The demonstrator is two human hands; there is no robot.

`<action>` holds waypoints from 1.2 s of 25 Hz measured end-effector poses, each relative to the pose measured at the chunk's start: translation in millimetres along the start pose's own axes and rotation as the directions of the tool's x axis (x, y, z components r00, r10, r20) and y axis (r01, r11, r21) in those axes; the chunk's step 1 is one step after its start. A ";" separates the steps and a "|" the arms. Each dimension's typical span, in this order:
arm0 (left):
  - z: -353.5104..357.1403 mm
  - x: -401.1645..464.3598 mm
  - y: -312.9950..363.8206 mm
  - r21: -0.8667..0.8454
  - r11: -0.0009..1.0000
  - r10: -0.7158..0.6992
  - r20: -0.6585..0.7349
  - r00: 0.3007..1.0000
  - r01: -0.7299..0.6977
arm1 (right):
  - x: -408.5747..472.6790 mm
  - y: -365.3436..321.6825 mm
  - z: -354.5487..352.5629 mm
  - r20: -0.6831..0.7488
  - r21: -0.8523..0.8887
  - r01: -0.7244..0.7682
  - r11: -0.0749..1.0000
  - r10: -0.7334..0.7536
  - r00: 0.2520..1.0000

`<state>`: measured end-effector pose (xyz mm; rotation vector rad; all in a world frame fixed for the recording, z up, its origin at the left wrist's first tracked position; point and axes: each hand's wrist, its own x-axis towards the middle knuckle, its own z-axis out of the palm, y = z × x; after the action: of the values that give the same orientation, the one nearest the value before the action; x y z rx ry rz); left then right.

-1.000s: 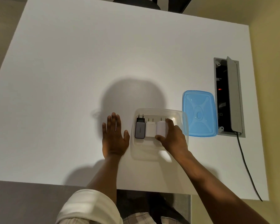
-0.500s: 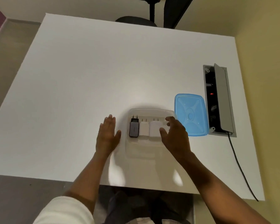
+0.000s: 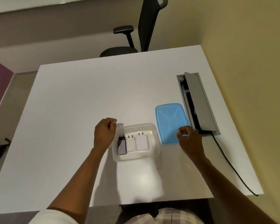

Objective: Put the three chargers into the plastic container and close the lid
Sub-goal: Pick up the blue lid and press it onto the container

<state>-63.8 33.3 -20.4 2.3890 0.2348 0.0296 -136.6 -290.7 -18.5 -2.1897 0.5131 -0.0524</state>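
Note:
A clear plastic container sits on the white table. Inside it lie three chargers side by side: a black and grey charger, a small white charger and a larger white charger. The blue lid lies flat on the table just right of the container. My left hand is curled shut beside the container's left rim, holding nothing. My right hand hovers over the lid's near right corner with fingers curled; I cannot see whether it touches the lid.
A grey socket box with its flap raised is set into the table right of the lid, and a black cable runs from it to the near edge. A black office chair stands behind the far edge.
My right hand has left the container and moved right to the lid. My left hand has lifted off the table and curled up. The view has tilted upward.

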 end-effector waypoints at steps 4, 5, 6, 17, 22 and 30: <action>31.6 17.2 54.0 -0.011 0.999 0.050 0.158 0.986 -0.049 | 7.2 37.6 -9.2 0.158 0.333 -0.440 0.834 0.410 0.898; 41.9 17.0 64.9 -0.015 0.998 0.059 0.208 0.976 -0.057 | 6.3 46.4 -11.2 0.245 0.434 -0.556 0.709 0.501 0.830; 52.6 16.3 74.7 -0.022 0.997 0.071 0.251 0.965 -0.068 | 5.5 54.4 -13.0 0.333 0.494 -0.645 0.582 0.559 0.759; 143.1 53.6 137.7 0.030 0.994 0.080 0.401 0.913 -0.100 | 19.8 103.4 -27.2 0.583 0.557 -0.808 0.192 0.602 0.545; 160.3 67.1 133.8 0.126 0.990 -0.010 0.504 0.864 -0.063 | 40.0 104.5 -30.5 0.565 0.553 -0.809 0.198 0.625 0.539; 171.6 78.9 126.6 0.217 0.975 -0.099 0.612 0.785 -0.046 | 59.6 89.2 -22.9 0.514 0.533 -0.806 0.256 0.659 0.549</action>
<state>49.1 -159.0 -65.2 2.4643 -0.0506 -0.8325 -117.6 -378.9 -80.8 -0.9459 1.1570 0.4102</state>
